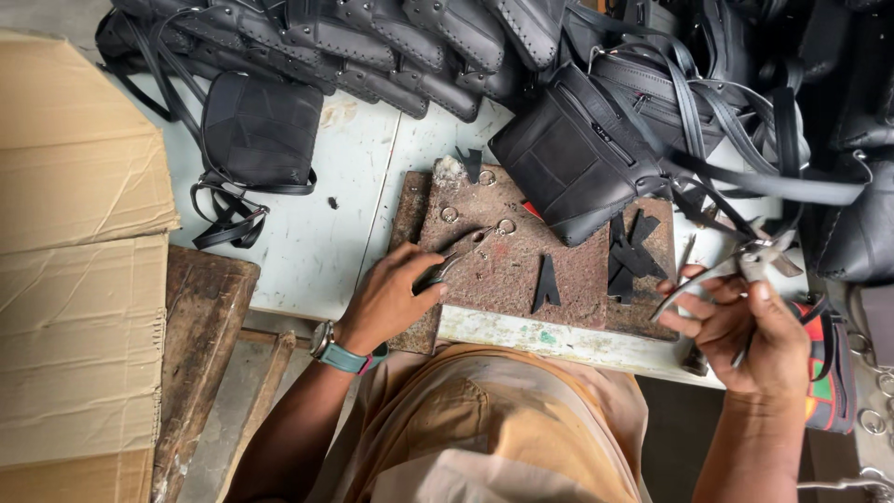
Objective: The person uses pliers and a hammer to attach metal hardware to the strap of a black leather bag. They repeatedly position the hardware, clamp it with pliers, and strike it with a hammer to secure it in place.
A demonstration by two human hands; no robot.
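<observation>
On the rusty plate (521, 265) at the table (317, 242) edge, our left hand (391, 298) rests with fingers curled around dark pliers (447, 265), whose tips point toward small metal rings (506, 225) on the plate. Right of the plate, our right hand (745, 326) is raised, fingers pinching silver pliers (736, 265) against a black strap (773, 186). Black bags (573, 154) lie behind the plate.

Bare arms, tan clothing, one wristwatch
A teal-strapped wristwatch (337, 352) with a dark round face sits lower left of centre; tan-orange clothing (484, 438) fills the bottom middle
</observation>
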